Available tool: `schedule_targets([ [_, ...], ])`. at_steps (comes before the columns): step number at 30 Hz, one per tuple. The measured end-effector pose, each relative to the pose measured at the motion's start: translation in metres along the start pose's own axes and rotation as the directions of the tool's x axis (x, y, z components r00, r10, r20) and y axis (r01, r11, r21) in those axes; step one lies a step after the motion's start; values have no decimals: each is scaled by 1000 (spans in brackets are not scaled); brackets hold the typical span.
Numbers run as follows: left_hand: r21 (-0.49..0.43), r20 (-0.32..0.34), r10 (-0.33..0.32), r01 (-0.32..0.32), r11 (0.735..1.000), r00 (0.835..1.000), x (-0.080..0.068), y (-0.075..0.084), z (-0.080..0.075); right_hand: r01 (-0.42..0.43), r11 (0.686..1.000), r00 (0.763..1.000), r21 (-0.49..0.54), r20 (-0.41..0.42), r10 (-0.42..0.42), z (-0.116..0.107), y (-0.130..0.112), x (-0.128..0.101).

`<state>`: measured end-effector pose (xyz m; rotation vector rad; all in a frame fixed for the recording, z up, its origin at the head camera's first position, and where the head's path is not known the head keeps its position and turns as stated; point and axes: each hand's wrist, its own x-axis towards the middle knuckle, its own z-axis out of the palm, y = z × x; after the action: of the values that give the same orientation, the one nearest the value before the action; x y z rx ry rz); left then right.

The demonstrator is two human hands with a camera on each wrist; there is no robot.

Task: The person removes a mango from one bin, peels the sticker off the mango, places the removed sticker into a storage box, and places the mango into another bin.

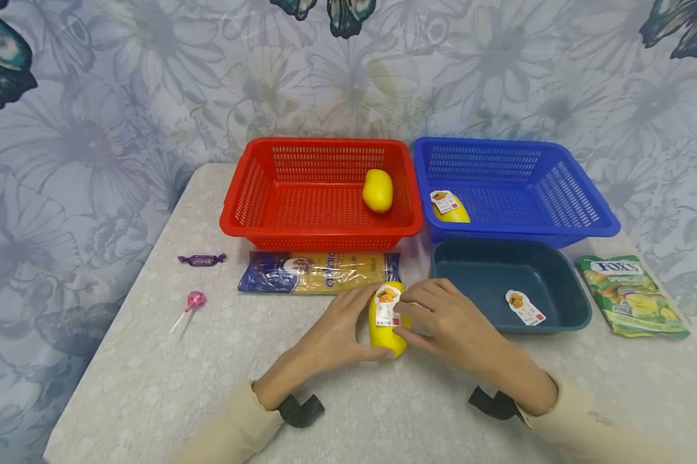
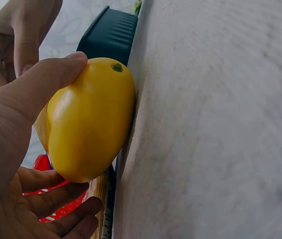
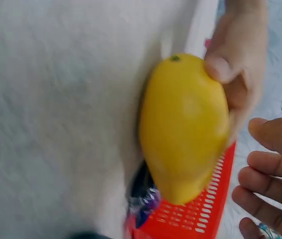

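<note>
Mango [image 1: 386, 335], long axis front to back, stem end [image 2: 117, 67] nearest.

Dimmer wrist views, right one blurred

The right hand [image 1: 449, 325] hides part of the yellow mango [image 1: 390, 340], and the fine print on its label [image 1: 388, 303] is too small to read. The front rim of the blue basket [image 1: 516, 229] covers the underside of the mango inside [image 1: 454, 212]. Both sleeves [image 1: 232, 419] run off the lower edge; the right wrist view blurs the held fruit.
</note>
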<state>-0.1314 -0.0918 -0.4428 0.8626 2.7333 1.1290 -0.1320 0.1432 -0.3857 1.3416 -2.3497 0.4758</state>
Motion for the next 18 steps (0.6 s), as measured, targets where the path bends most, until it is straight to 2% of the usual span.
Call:
schedule_targets([
  [18,-6,19,-6,6,1000,1000,1,0,-1,50,995,999,-85,0,-50,21,-6,12],
])
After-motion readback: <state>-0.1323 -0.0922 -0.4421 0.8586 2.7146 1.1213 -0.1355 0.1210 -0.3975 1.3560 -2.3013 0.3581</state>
